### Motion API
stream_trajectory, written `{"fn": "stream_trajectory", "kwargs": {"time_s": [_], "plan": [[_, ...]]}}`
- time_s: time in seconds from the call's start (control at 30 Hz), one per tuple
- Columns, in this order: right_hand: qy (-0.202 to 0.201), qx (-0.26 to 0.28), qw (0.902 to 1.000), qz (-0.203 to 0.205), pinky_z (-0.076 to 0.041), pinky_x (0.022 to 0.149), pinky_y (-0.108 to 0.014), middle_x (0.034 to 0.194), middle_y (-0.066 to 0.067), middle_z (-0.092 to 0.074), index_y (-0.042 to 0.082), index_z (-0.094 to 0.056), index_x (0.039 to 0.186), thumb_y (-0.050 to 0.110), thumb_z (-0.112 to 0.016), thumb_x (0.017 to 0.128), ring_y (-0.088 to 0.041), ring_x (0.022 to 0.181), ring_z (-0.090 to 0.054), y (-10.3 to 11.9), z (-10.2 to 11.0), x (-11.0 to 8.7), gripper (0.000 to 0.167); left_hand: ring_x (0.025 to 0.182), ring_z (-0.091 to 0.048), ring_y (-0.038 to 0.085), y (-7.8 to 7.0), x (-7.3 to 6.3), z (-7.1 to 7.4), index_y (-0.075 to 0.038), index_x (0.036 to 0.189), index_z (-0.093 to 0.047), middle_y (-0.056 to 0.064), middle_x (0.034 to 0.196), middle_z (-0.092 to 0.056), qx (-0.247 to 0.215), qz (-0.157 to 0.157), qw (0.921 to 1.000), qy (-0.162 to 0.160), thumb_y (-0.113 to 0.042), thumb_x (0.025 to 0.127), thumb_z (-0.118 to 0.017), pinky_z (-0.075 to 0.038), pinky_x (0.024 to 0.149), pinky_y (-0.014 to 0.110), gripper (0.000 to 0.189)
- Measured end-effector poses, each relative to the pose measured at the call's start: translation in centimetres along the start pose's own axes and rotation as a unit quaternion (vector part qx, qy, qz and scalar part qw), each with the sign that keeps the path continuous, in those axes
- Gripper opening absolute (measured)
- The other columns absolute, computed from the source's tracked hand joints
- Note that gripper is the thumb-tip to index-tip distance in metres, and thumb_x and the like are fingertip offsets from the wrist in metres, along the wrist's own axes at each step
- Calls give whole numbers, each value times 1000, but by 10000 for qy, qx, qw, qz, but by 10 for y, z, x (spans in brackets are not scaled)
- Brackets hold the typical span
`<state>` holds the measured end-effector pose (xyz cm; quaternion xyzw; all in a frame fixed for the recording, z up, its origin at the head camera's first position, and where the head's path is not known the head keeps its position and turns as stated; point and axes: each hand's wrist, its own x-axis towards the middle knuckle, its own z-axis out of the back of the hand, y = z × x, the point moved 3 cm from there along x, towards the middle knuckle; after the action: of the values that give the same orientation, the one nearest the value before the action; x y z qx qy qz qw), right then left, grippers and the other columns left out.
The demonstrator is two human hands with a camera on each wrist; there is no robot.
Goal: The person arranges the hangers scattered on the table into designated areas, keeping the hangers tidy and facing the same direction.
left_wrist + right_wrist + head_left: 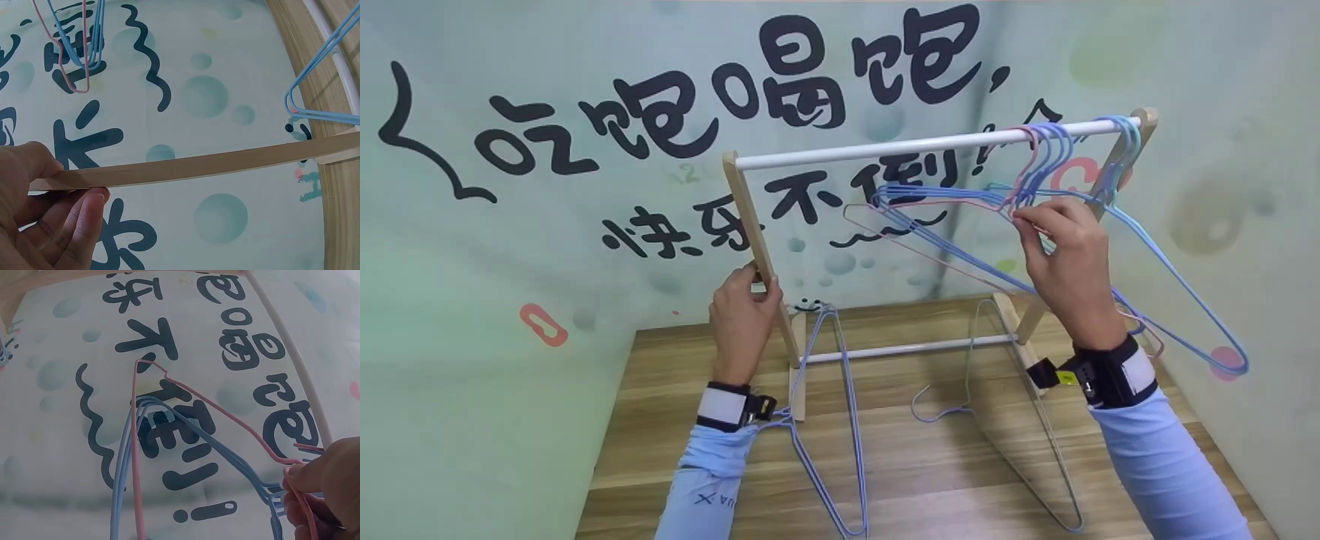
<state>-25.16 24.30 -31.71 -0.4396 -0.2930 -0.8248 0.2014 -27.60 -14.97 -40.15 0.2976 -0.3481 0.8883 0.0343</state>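
A person's right hand (1069,262) is pinching a pink hanger (136,484), which is hanging from the white bar (877,148) above that hand; blue hangers (242,462) are hanging just beside it; the left hand (742,319), well apart, is gripping a wooden post (208,165)

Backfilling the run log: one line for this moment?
left hand: grips post | right hand: pinches pink hanger | pink hanger: hook at rail | blue hangers: several on rail

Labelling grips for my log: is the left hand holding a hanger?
No, the left hand grips a wooden upright instead.
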Motion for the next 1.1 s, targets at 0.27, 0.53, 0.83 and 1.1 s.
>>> {"fn": "stream_trajectory", "kwargs": {"time_s": [0.27, 0.53, 0.83, 1.1], "plan": [[-265, 104, 9985, 466, -38, 76, -41, 92, -18, -59, -3, -76, 99, -5, -72, 91, -37, 88, -54, 7, 4, -7, 9, 76, -73, 20, 1, 1, 1, 0, 108, -72, 13, 102, -72, -4, 61, 10000, 5, -18, 95, -70, -59, 69, 41, 22], [99, 409, 9950, 907, -41, 75, -35, 91, -16, -62, -3, -75, 99, -10, -74, 88, -34, 86, -58, 13, -6, -25, 14, 77, -73, 21, 1, 0, 1, 0, 109, -71, 13, 103, -72, -16, 44, 10000, 15, -18, 95, -70, -59, 70, 42, 22], [529, 519, 9924, 981, -42, 74, -34, 88, -13, -61, -2, -73, 98, -12, -74, 86, -30, 82, -59, 7, -18, -49, 15, 77, -73, 20, 1, -1, 0, 0, 109, -71, 13, 103, -71, -66, 35, 9999, 69, -17, 95, -70, -59, 69, 40, 22], [830, 406, 9910, 966, -41, 70, -33, 87, -11, -61, -2, -73, 98, -7, -72, 90, -26, 80, -57, -4, -25, -67, 9, 75, -73, 20, -2, -1, 1, -1, 106, -72, 12, 101, -71, 49, 23, 10000, -2, -18, 95, -69, -58, 67, 41, 20]]}}
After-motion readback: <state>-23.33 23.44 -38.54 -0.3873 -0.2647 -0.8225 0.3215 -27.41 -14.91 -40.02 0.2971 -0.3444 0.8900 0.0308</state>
